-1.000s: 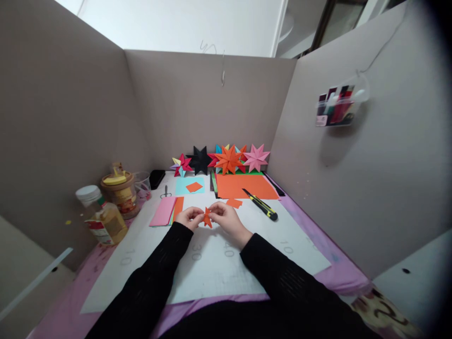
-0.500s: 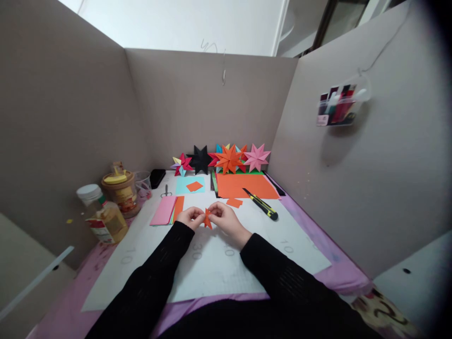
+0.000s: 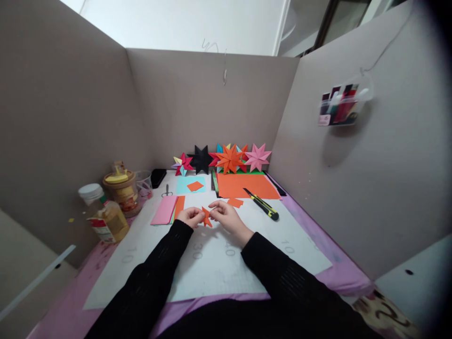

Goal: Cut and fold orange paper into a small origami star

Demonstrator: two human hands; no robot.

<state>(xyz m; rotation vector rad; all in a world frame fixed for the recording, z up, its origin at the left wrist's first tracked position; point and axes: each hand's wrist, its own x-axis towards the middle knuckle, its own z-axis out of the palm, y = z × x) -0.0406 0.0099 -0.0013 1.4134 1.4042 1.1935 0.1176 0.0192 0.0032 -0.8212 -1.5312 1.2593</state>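
A small folded orange paper star [image 3: 206, 218], pointed at its ends, is held above the white sheet. My left hand [image 3: 191, 217] pinches its left side between thumb and fingers. My right hand [image 3: 226, 217] is close at the star's right edge, thumb and forefinger slightly apart; whether the thumb touches the paper is hard to see. Loose orange paper pieces [image 3: 235, 202] lie just beyond my right hand. To the left of my left hand is a stack of coloured paper [image 3: 164, 210], pink on top.
A yellow-black utility knife [image 3: 261, 204] lies at right, partly on orange sheets [image 3: 247, 185]. Scissors [image 3: 167, 191] and a light blue sheet [image 3: 181, 185] lie further back. Paper stars [image 3: 230, 159] line the back wall. A glue bottle [image 3: 108, 219] and a tub [image 3: 122, 190] stand left.
The right fingers have parted a little and drawn off the star's upper part. The star has turned slightly and stays in my left hand.
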